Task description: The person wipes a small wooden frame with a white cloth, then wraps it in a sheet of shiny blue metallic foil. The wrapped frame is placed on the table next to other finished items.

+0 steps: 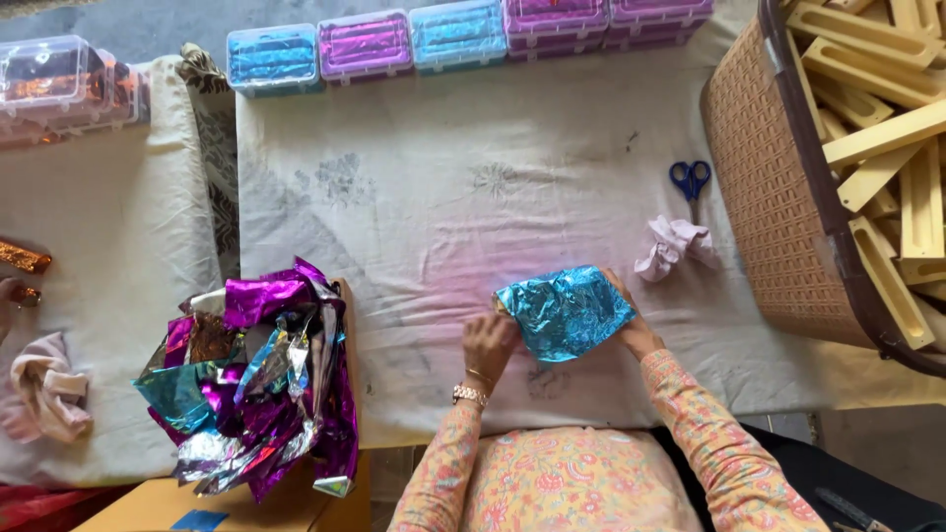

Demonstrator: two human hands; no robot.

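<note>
A crinkled sheet of shiny blue foil (566,311), creased and reflective, wraps a small block on the cloth-covered surface (443,197). The left hand (487,343) presses its fingers against the foil's left edge; the right hand (634,330) grasps the right edge. A pink rag (673,244) and blue-handled scissors (691,181) lie beyond, near a basket (778,197) of wooden pieces.

Foil-filled clear boxes (458,34) along far edge
</note>
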